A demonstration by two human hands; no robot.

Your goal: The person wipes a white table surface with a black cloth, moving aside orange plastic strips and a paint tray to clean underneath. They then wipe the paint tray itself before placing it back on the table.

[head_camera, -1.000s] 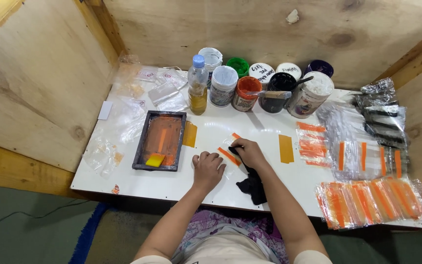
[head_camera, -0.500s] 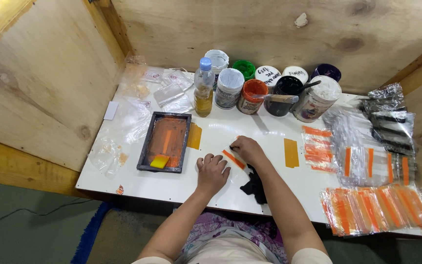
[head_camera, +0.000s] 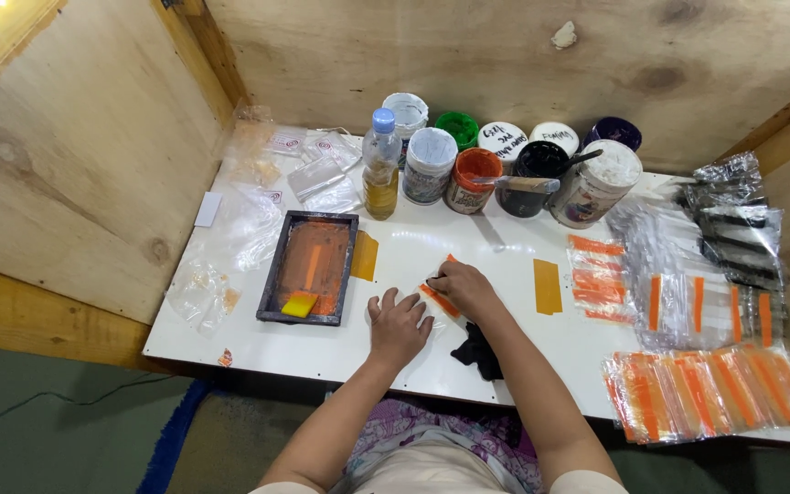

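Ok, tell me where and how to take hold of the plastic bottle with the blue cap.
Grip the plastic bottle around its clear middle, coming from the near left, over the dark tray. It stands upright, and the jars crowd its right and back, so that side looks freest. The left hand lies flat on the table, probably nearer.

I work in a small printing workshop: plywood walls [head_camera: 75,165] box in my white table [head_camera: 340,343], crowded with ink jars [head_camera: 477,178], a framed screen [head_camera: 308,267], and bagged orange-printed packets [head_camera: 715,393].
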